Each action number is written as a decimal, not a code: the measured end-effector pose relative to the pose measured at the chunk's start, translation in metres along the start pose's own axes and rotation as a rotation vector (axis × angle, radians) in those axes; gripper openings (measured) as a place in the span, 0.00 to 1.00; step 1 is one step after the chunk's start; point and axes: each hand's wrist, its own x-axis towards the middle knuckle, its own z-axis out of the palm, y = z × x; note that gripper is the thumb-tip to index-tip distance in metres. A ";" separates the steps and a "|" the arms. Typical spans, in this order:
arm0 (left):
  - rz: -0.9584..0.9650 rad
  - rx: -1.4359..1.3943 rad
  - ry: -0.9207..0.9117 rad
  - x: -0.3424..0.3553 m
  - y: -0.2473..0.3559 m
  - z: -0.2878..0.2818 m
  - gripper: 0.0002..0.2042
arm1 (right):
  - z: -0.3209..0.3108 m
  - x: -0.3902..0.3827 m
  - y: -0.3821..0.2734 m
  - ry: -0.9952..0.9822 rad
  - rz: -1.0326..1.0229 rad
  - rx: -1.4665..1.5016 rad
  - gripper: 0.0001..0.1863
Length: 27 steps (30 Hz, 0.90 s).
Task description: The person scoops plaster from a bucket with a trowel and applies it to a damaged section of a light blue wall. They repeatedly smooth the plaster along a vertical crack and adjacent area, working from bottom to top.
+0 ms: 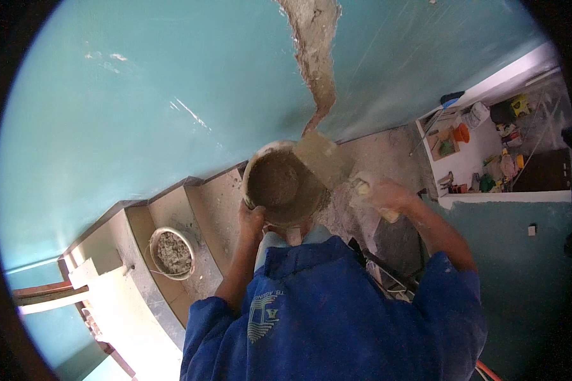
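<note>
My left hand grips the near left rim of a round bowl with grey-brown paste coating its inside. A flat trowel is in my right hand, its fingers closed on the handle. The trowel's mud-smeared blade lies over the bowl's upper right rim. Beyond the bowl, a jagged strip of bare, rough plaster runs down the teal wall.
Tiled steps descend on the left, with a bucket of grey mortar on one. At right, over a low wall, an area holds tools, an orange container and assorted items. Dark gear lies beside my right side.
</note>
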 end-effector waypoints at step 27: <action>0.209 0.139 0.025 -0.022 0.031 0.027 0.29 | 0.081 0.148 0.001 -0.449 -0.349 0.193 0.23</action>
